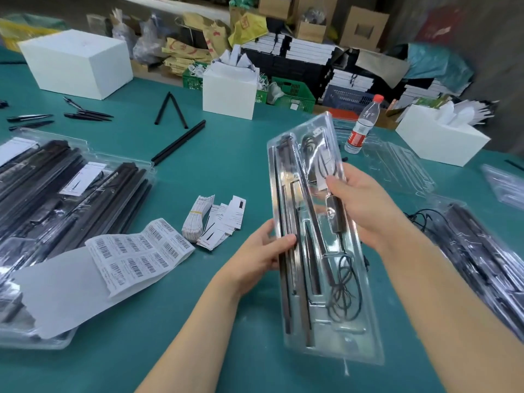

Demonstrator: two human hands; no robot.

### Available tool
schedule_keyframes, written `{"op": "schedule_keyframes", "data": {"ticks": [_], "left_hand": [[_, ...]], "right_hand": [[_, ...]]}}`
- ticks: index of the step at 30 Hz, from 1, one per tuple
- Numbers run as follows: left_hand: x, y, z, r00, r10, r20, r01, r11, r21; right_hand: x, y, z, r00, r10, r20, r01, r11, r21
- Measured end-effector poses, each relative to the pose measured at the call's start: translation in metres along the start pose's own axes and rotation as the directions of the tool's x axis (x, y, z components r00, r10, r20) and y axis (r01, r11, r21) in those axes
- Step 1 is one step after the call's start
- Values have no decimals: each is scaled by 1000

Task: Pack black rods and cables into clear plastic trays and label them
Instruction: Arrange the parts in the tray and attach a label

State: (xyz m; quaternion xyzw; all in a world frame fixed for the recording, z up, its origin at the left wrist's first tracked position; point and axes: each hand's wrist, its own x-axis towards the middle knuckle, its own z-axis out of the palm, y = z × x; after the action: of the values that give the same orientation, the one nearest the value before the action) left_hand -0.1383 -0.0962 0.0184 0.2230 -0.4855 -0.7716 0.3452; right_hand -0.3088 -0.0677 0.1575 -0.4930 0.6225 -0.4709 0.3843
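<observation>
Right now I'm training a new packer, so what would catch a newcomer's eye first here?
First, the clear tray of black rods and a cable, held up mid-frame by the left hand and right hand. Next, the barcode label sheet draped over the packed trays at left, then the water bottle standing beyond.

I'm at a packing bench in a small warehouse or workshop: a green work table (226, 171) strewn with barcode label sheets (139, 251) and stacks of filled plastic trays (65, 188). Behind it, cardboard boxes (364, 26), green crates (295, 93) and stacked flat cartons (309, 52) crowd the floor.
</observation>
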Motion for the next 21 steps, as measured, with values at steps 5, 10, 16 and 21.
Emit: {"op": "schedule_keyframes", "data": {"ticks": [5, 10, 16, 21], "left_hand": [[2, -2, -4, 975, 55, -217, -33, 994, 101], [8, -10, -8, 908, 45, -416, 158, 884, 440], [7, -18, 1, 874, 158, -460, 374, 386, 843], [-1, -18, 6, 859, 294, -420, 441, -6, 897]], "right_hand": [[2, 57, -4, 943, 305, -134, -298, 952, 69], [-21, 115, 1, 913, 390, -118, -407, 891, -201], [-51, 162, 25, 972, -51, -228, -109, 762, -639], [-55, 178, 23, 944, -186, -272, -65, 703, -708]]}}
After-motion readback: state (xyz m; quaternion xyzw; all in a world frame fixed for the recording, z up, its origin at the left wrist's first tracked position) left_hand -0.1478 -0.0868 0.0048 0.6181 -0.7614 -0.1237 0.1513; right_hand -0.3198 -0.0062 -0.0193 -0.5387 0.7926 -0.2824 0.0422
